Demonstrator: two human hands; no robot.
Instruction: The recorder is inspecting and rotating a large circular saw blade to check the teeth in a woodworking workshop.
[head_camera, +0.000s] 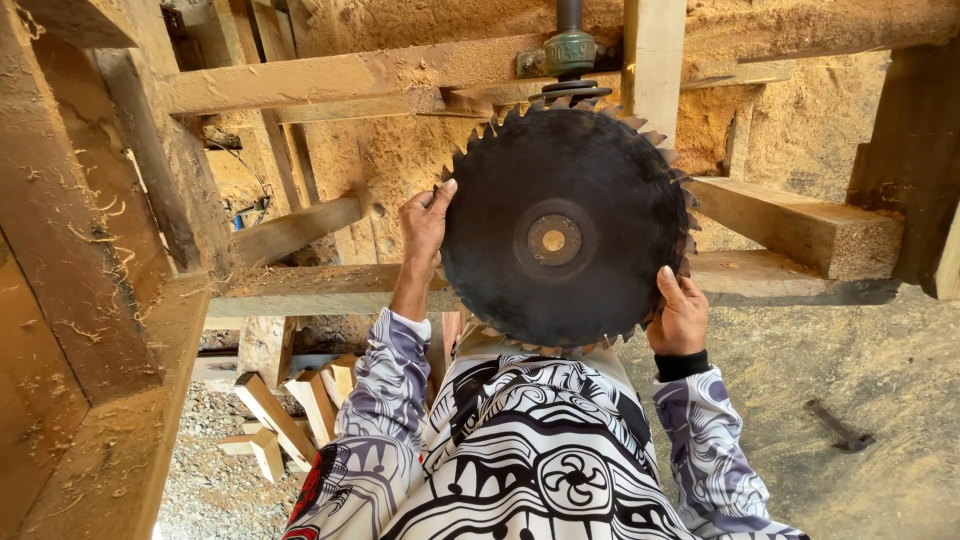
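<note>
- A sawdust-coated timber frame (90, 250) is filling the left side, with offcut wood blocks (290, 410) lying on gravel at the near left
- The left hand (425, 222) is gripping the left edge of a large dark circular saw blade (562, 228), fingers wrapping over the toothed rim and thumb lying along the face
- The blade is being held flat toward the camera, at the middle of the view, just below a green bearing housing (568, 50) and a dark shaft (569, 14) mounted on a dusty cross beam (340, 78)
- The blade's centre hole (553, 239) is sitting well below the shaft, so the step in hand looks like handling the blade off the spindle; fitting it would seem to call for raising it and lining the hole with the shaft while keeping fingers off the teeth
- The right hand (680, 315) is clasping the blade's lower right rim, fingers curling behind it and thumb pressing the front
- No container is showing anywhere; loose sawdust (800, 130) is piling on the beams and against the far wall
- A thick squared timber (800, 225) is jutting out at the right, and a small dark metal tool (838, 428) is lying on the dusty floor at the near right
</note>
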